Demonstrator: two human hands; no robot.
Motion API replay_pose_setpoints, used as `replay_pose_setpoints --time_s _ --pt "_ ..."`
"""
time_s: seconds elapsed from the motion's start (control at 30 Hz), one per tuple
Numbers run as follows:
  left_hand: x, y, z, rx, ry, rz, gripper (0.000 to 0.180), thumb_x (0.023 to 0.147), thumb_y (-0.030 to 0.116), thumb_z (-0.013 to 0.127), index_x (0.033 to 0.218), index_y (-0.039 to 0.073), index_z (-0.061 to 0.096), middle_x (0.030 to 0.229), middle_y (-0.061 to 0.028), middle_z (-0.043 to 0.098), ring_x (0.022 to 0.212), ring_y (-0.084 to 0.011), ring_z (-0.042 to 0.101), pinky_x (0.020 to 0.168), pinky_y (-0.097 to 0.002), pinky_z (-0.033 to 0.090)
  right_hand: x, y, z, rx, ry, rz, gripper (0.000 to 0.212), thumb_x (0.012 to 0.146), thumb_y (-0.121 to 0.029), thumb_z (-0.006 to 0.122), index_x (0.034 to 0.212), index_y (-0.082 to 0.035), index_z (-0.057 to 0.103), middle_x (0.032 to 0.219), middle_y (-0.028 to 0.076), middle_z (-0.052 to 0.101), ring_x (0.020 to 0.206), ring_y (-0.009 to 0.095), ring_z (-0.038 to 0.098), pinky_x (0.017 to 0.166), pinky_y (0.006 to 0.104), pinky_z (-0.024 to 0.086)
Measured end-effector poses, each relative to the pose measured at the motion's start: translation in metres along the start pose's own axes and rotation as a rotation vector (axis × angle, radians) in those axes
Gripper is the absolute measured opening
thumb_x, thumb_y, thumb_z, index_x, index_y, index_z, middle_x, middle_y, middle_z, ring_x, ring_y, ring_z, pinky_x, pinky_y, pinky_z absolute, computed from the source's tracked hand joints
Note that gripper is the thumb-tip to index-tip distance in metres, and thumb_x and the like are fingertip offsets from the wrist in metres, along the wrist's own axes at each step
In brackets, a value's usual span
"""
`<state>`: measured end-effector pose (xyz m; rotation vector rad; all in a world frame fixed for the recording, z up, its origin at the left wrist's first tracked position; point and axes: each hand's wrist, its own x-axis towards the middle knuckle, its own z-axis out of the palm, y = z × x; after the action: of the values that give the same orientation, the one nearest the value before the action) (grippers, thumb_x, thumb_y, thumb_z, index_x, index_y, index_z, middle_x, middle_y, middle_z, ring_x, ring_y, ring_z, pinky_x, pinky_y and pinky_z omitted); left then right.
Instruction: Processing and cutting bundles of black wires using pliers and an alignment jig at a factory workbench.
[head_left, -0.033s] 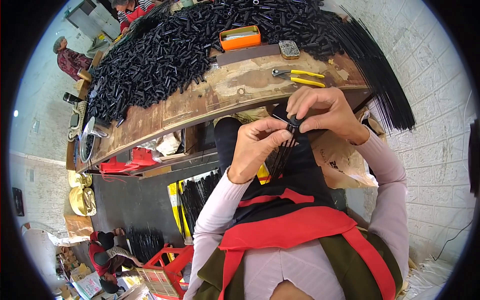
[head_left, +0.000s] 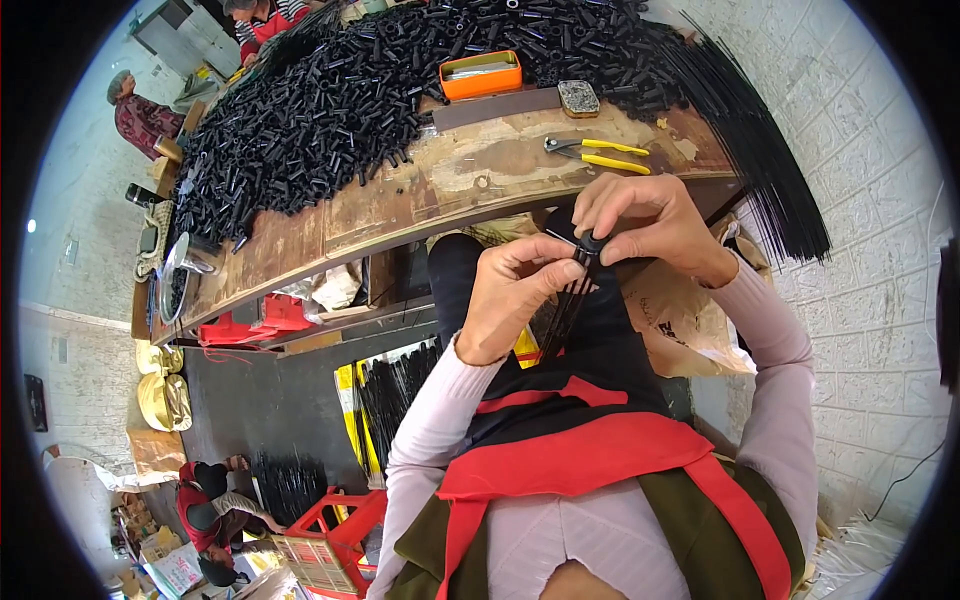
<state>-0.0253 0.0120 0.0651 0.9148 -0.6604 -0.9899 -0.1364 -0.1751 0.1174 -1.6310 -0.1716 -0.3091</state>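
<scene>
Over my lap, both hands work at a small black ribbed cap-like part [head_left: 590,242] with thin black rods [head_left: 562,325] hanging below it, like an umbrella frame's hub and ribs. My left hand [head_left: 512,290] pinches the rods just under the cap between thumb and forefinger. On the cap itself, the thumb and fingers of my right hand [head_left: 662,228] are closed from the right and above. The fingertips partly hide where rods and cap meet. Just beyond my right hand, yellow-handled pliers [head_left: 615,163] lie on the wooden table [head_left: 340,225].
A large heap of black tubular parts [head_left: 310,130] covers the table's far side. Near it are an orange box [head_left: 481,76] and a small clear tin [head_left: 578,98]. Long black rods [head_left: 770,150] overhang the right end. A red stool [head_left: 345,540] and other people are at left.
</scene>
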Motion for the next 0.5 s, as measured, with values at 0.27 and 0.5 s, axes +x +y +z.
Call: replay_pose_setpoints --time_s 0.27,0.5 --pt "0.005 -0.005 0.0 -0.206 -0.155 -0.1 0.01 0.087 0.002 0.071 0.094 -0.004 0.066 0.088 -0.0105 0.069 0.08 -0.0172 0.068 0.078 -0.0292 0.057 0.004 0.002 -0.003 0.137 -0.139 0.025 0.022 0.069 0.003 0.081 0.086 -0.002 0.068 0.092 0.011 0.069 0.101 0.023 0.061 0.087 0.0337 0.049" --pt "-0.005 -0.016 0.019 0.373 0.428 0.351 0.021 0.084 0.001 0.074 0.103 -0.003 0.066 0.089 -0.0029 0.068 0.076 -0.0044 0.059 0.067 -0.0203 0.049 0.012 0.006 0.03 -0.149 0.216 -0.002 0.021 0.073 0.008 0.074 0.091 0.0 0.066 0.097 0.007 0.063 0.094 0.016 0.059 0.086 0.0284 0.048"
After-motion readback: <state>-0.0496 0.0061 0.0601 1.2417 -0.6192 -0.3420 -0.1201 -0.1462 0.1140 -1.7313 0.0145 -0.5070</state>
